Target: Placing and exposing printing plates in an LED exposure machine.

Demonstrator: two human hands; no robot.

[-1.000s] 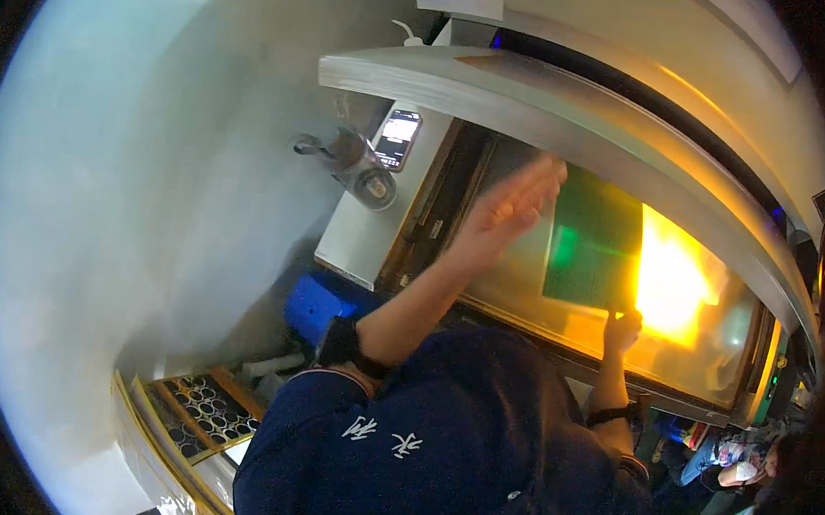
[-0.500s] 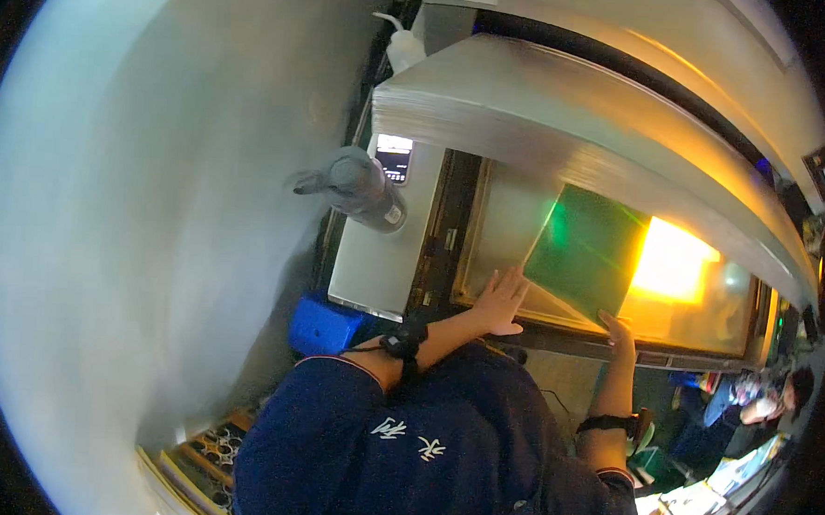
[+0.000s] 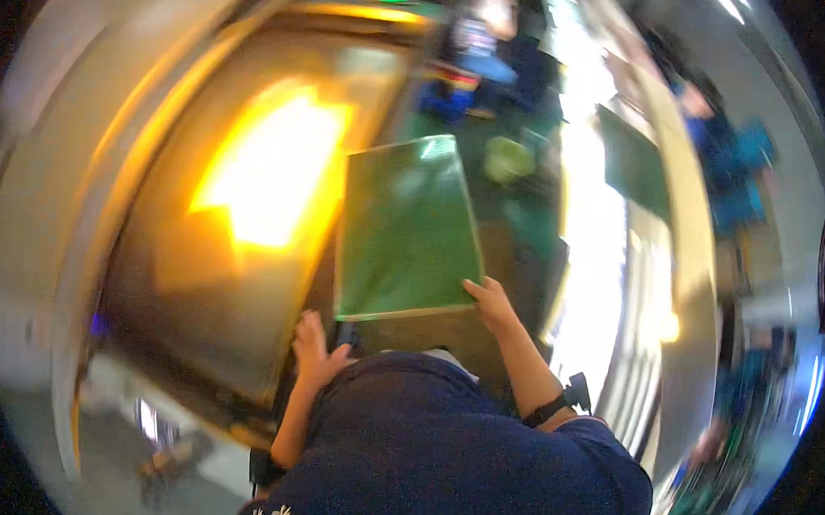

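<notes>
A flat, thin green panel with a pale edge is held out in front of my body. My right hand grips it at its near right corner, thumb on top. My left hand holds nothing; its fingers and thumb are apart. It is beside the dark front edge of the glass-topped machine, a short way left of the panel's near left corner. A very bright yellow light glows on that machine's glass.
A brightly lit bench runs along the right, with another green panel at its far part. A blurred yellow-green round stool stands beyond my panel. Farther off is a person; another person is beyond the bench.
My view has swung to the right, away from the wall and bottles. The green panel has come off the machine's glass in my right hand. My left hand has left the glass edge.
</notes>
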